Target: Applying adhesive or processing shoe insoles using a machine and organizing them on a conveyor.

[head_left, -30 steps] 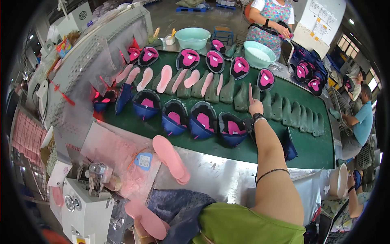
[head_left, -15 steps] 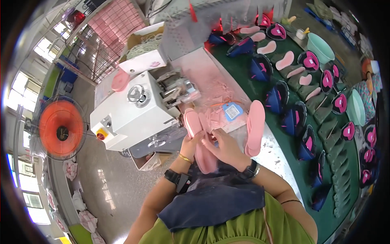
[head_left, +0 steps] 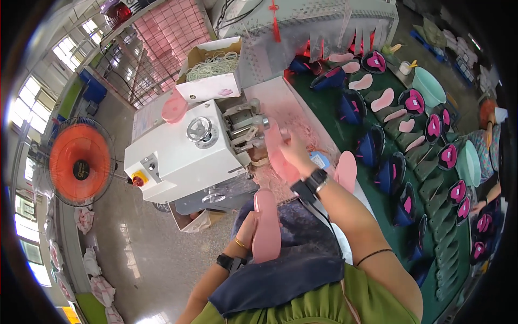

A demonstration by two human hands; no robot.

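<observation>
My right hand (head_left: 291,148) grips a pink insole (head_left: 278,148) and holds it up against the metal head of a white machine (head_left: 178,156). My left hand (head_left: 249,229) rests low over my lap and holds a second pink insole (head_left: 266,227) upright by its lower end. Both wrists carry black watches. A third pink insole (head_left: 345,170) lies flat on the pale worktop just right of my right wrist, beside a small blue-and-white tag (head_left: 319,160).
A green conveyor (head_left: 410,178) runs along the right with several blue shoe uppers, pink insoles and green soles. A carton of white rings (head_left: 216,65) stands behind the machine. An orange fan (head_left: 78,162) stands at left on the concrete floor. Another person sits at far right.
My view has swung from the conveyor to the machine. My hands, together on one insole half a second ago, have parted: the right one went up to the machine head, the left one dropped toward my lap.
</observation>
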